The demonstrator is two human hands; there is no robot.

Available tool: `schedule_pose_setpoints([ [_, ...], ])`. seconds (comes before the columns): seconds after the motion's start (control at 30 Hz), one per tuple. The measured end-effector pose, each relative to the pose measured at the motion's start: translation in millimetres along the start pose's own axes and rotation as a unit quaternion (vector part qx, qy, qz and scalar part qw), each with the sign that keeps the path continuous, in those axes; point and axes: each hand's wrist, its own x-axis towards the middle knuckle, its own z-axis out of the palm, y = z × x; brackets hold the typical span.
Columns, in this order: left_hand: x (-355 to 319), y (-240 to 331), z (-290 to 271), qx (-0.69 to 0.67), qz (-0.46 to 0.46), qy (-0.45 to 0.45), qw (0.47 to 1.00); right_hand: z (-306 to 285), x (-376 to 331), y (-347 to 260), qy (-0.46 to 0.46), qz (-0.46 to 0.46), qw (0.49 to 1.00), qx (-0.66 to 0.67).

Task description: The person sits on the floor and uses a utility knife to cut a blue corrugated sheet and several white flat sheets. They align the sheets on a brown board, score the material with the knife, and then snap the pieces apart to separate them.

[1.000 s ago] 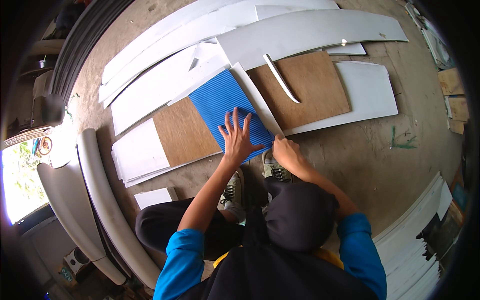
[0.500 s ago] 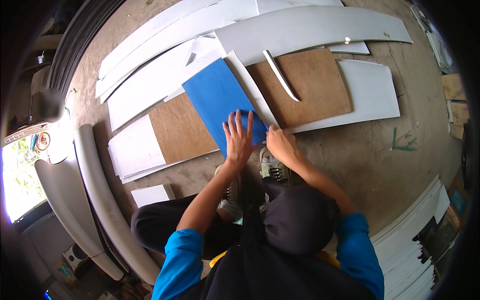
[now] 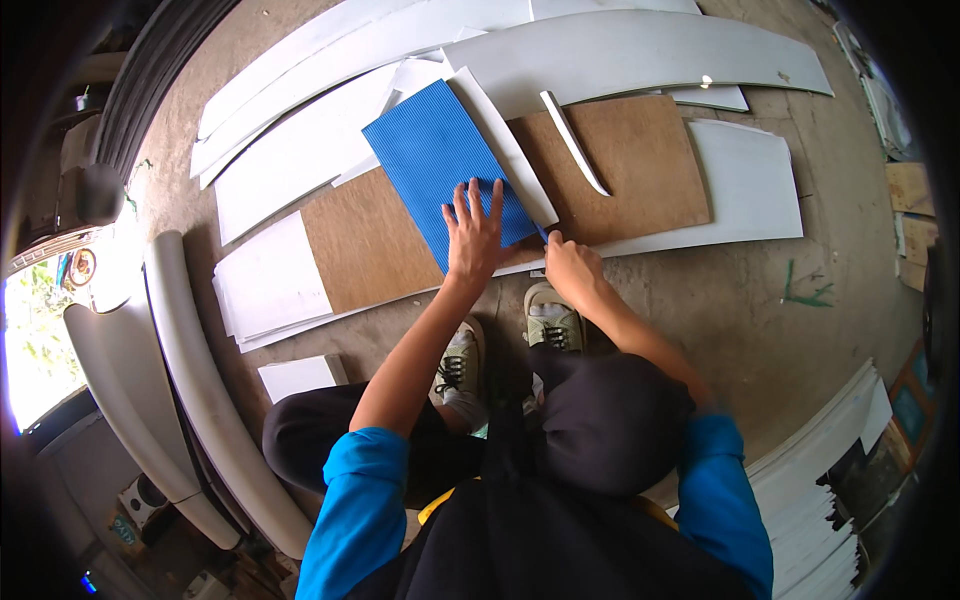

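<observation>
- White sheets stacked at far left; a brown board lies over them;
- the blue ribbed sheet, slanting across the brown board, its upper end over white pieces;
- the left hand, open, fingers spread flat on the blue ribbed sheet's lower part;
- a slim blue thing at that sheet's lower right corner; its kind is unclear;
- the right hand, fingers curled closed around the slim blue thing;
- a curved white strip, resting on brown wood.
</observation>
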Motion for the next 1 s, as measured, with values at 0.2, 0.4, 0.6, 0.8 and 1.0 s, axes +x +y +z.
schedule_pose_setpoints([
  [0.2,0,0,2,0.011,-0.007,0.006,1.0,9,-23,8,-0.01,0.008,0.999,-0.039],
  [0.4,2,-3,-1,0.032,-0.002,0.005,0.999,6,-26,12,0.009,-0.002,1.0,-0.027],
  [0.6,3,4,-4,0.026,-0.004,0.018,0.999,-25,18,-8,0.092,-0.002,0.996,-0.021],
  [0.8,11,-10,-14,-0.057,0.007,0.045,0.997,-20,84,-23,0.148,-0.049,0.988,-0.012],
  [1.0,49,-61,-29,-0.19,-0.088,-0.066,0.976,-43,167,-42,0.129,-0.064,0.99,0.003],
])
